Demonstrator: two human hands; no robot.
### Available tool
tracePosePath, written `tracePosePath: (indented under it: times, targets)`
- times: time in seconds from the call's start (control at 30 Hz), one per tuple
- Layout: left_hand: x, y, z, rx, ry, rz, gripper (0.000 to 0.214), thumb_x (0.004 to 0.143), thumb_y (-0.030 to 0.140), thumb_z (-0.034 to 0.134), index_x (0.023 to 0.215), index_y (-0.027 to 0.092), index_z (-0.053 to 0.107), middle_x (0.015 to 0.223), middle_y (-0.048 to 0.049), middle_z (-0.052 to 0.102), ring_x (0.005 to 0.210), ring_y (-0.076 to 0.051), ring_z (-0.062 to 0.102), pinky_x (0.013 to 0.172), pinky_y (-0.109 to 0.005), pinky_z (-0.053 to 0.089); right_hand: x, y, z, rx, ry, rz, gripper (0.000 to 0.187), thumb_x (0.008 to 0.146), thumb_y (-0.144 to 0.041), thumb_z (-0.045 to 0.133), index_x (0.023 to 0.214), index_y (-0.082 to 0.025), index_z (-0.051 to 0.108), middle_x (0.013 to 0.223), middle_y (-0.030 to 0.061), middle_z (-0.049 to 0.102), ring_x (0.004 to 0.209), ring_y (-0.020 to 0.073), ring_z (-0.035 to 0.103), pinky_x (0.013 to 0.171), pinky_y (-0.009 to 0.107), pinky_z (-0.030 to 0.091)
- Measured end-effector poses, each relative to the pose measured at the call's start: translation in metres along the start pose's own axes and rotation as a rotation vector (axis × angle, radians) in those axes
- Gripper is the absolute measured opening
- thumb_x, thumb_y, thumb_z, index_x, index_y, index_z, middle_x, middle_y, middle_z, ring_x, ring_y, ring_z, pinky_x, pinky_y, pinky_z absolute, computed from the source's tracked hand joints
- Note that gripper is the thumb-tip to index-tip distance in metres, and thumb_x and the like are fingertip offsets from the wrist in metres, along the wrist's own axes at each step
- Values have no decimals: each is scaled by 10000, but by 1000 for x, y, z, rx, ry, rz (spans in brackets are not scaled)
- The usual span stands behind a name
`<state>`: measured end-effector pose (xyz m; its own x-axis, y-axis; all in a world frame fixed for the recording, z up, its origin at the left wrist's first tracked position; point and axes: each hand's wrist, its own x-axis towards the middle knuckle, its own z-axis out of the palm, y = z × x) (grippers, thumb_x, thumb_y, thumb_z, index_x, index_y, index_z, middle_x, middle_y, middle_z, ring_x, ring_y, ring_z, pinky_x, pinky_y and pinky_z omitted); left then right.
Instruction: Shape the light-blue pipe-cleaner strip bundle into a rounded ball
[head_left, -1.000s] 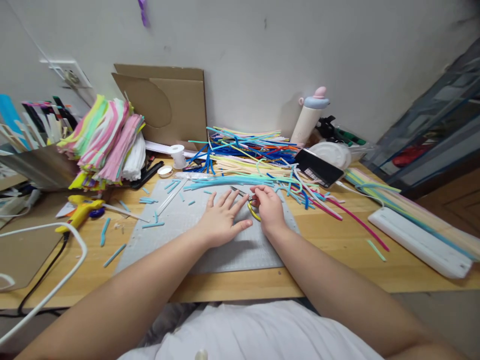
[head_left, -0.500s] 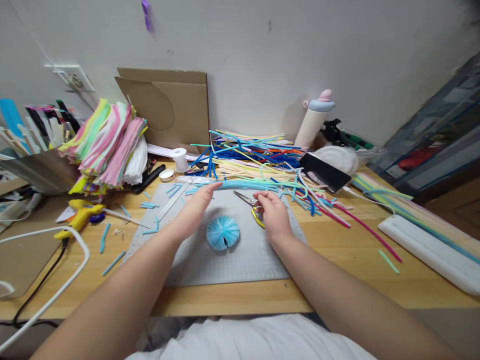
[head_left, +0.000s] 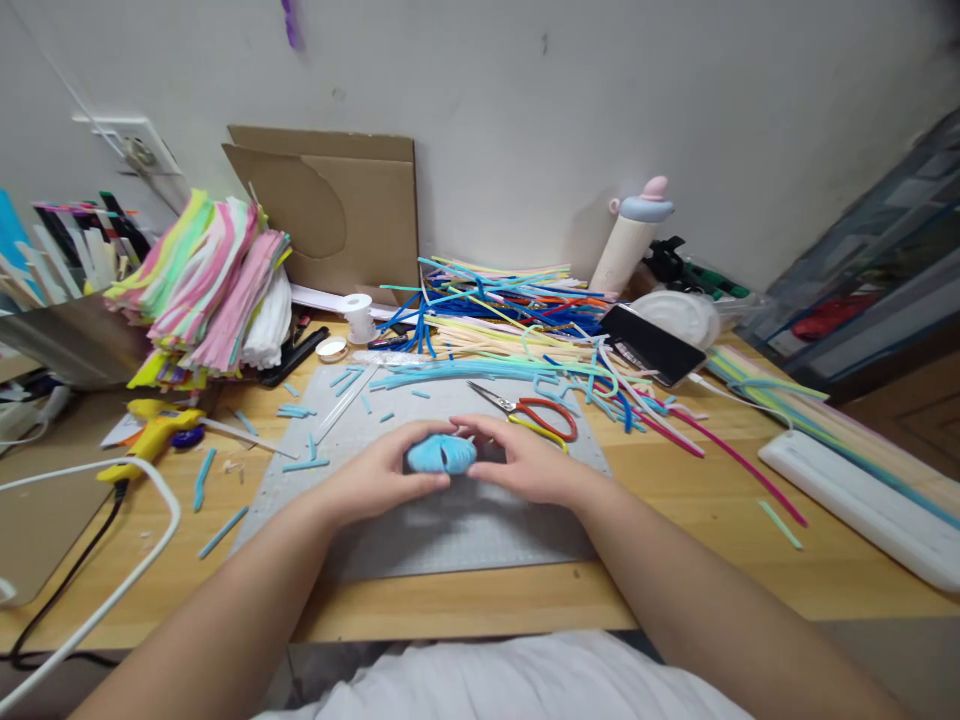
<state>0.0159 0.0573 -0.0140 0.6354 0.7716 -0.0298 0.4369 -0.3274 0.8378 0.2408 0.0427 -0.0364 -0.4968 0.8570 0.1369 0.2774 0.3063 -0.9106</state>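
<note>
Two hands worked it: left hand (head_left: 381, 475) had fingers clamped on the blue pompom (head_left: 441, 454) at nine o'clock, right hand (head_left: 526, 464) gripped at three, above the grey mat (head_left: 457, 545), scissors (head_left: 511, 407) lying at two!

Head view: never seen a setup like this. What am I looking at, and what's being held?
No machine here: one head-worn camera looks forward and down. The bare left hand and right hand hold a blue fuzzy piece between them, over a gray mat. Scissors lie just beyond the right hand. Farther back are colorful fuzzy stems; short blue pieces are scattered leftward. A yellow glue gun lies at far left.
</note>
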Motion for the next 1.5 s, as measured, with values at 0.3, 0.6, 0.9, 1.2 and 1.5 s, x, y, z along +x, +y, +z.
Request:
tracePosePath:
  times: [0.3,0.6,0.9,1.2,1.5]
  targets:
    - [21,24,19,-114,328,-189,278,810,351,569,1041,202,531,873,-11,603,741,-168,582,623,-281,471,7,-5,21,495,369,98,279,829,-329,573,1084,-216,584,966,29,625,754,136,582,617,248,474]
    - [21,24,41,194,680,32,224,736,128,570,948,196,593,898,-15,657,800,-157,601,679,-260,468,-1,-5,32,173,636,61,154,763,-138,559,894,-207,602,804,4,625,734,159,597,638,273,471]
    - [14,21,43,116,556,199,279,765,28,476,896,221,629,856,-17,658,817,-157,622,739,-275,478,-7,-16,28,-37,608,-196,348,701,16,508,897,-236,647,853,15,661,816,174,619,759,316,485]
    - [20,11,40,-93,516,-164,295,707,110,541,975,230,570,894,-7,614,740,-169,568,638,-278,458,-1,-9,30,440,520,222,289,760,-214,591,1046,-232,557,1002,41,592,933,188,580,789,301,479]
    - [28,7,40,-525,506,-348,202,711,200,573,893,210,483,799,26,524,684,-138,519,552,-232,448,5,-12,34,720,331,439,361,796,-336,588,1128,-227,495,800,-4,555,631,141,528,547,268,483]
